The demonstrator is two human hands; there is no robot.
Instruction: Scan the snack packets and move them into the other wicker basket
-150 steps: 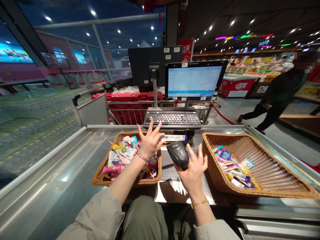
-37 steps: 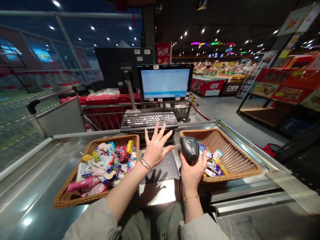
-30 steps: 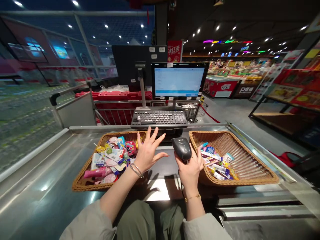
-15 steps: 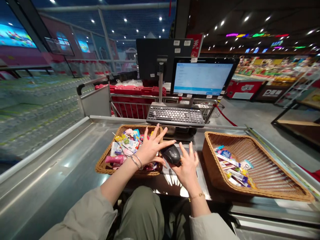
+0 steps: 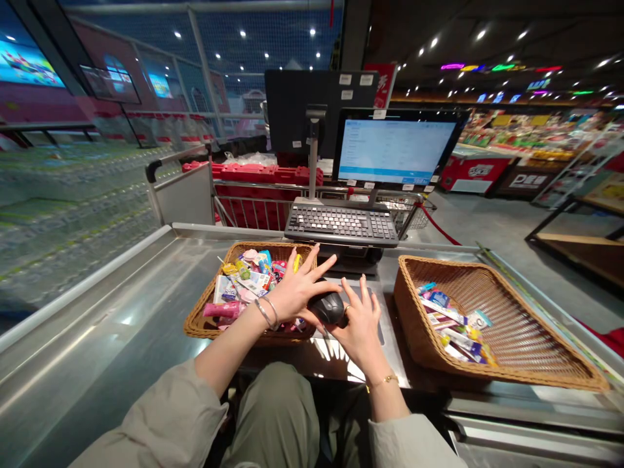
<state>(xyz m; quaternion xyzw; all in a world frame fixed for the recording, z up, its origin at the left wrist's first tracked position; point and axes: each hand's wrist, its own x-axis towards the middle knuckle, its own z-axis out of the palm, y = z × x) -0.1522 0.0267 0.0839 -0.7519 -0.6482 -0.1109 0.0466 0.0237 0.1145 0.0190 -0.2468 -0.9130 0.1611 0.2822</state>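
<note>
A black computer mouse [image 5: 325, 308] is between my two hands, tilted over the metal counter. My left hand [image 5: 297, 291], with silver bangles at the wrist, has its thumb and index finger around the mouse's left side; the other fingers are spread over the rim of the left basket. My right hand [image 5: 359, 325], with a ring and a thin bracelet, has its thumb against the mouse's lower right side, its longer fingers stretched upward. A wicker basket [image 5: 199, 318] of mixed sweets and small packets stands beside my left hand and is partly hidden by it.
A second wicker basket [image 5: 536, 325] with several packets stands on the right. Beyond my hands are a black keyboard [image 5: 341, 222] and a lit monitor [image 5: 390, 153]. A shopping cart [image 5: 253, 211] stands behind the counter [image 5: 141, 305]. A grey pad [image 5: 381, 335] lies under my hands.
The mouse has shifted a little left and turned. My left hand has moved slightly right, bringing its thumb and index finger around it; my right hand has moved slightly left.
</note>
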